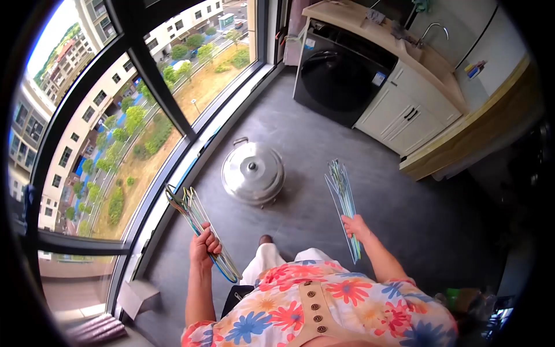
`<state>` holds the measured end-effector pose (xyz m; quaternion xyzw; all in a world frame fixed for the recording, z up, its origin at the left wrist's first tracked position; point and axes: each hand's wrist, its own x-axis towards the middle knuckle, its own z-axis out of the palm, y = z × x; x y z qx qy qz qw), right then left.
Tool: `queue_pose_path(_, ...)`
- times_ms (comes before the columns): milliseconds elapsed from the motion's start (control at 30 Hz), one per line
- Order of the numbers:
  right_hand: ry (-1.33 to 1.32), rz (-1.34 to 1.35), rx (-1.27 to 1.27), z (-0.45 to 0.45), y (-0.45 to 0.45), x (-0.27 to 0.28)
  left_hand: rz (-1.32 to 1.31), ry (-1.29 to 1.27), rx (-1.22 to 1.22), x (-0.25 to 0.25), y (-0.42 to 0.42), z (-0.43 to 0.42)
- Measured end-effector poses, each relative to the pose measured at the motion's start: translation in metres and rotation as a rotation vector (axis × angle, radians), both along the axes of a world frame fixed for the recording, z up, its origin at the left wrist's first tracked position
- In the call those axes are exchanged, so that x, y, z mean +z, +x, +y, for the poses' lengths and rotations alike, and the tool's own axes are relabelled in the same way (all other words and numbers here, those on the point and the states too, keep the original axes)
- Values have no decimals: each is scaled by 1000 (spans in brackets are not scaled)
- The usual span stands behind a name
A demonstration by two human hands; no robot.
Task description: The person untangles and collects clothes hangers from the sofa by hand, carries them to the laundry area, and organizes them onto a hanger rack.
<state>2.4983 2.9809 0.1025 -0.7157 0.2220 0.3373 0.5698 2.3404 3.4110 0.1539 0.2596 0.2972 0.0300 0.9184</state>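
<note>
My left hand (pixel 206 245) is wrapped round a bundle of thin coloured clothes hangers (pixel 189 209), near the window side. The hooks point up and away from me, and a blue-green edge runs below the fist. Out to the right, my right hand (pixel 355 227) grips a second bundle of hangers (pixel 341 188), mostly pale blue and green, held with the hooks forward. Both bundles are in the air above the grey floor. Ahead, between the two hands, a large silver lidded pot (pixel 253 173) stands on the floor, touched by neither hand.
A tall black-framed window (pixel 191 136) runs along the left. At the back right are a black washing machine (pixel 335 78), a white cabinet (pixel 404 115) and a sink counter with a tap (pixel 433 32). A small white box (pixel 137 298) lies at the lower left.
</note>
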Motion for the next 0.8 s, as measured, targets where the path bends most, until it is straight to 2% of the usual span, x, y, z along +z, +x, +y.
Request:
queue_pose_path(33,34,-1,-39,-3,20,7,24,15,-25,7,37,3)
queue_pose_path(133,-98,-96,-149,-14,72,34,60,30,-124,28,143,3)
queue_pose_path(167,-47,-125,-165,-24,92,42,48,31,-170,31,177,0)
queue_pose_path(267,-62,-212,-226,-44,168,75,-27,-18,-272,35,277,-16)
queue_pose_path(333,-238,-272,-248,-67,232,82,-59,-38,-312,37,335,-31)
queue_pose_path(400,-213,-384,-268,-83,297,107,-146,-121,-305,31,390,-45)
queue_pose_path(533,-385,-570,-204,-96,435,168,-378,-383,-296,31,492,-69)
queue_pose_path(600,-441,-638,-48,-118,510,184,-405,-437,-295,36,533,-76)
queue_pose_path(667,-555,-712,-19,-104,580,209,-425,-481,-294,37,568,-78)
queue_pose_path(800,-587,-824,23,-83,703,235,-437,-501,-298,33,635,-69)
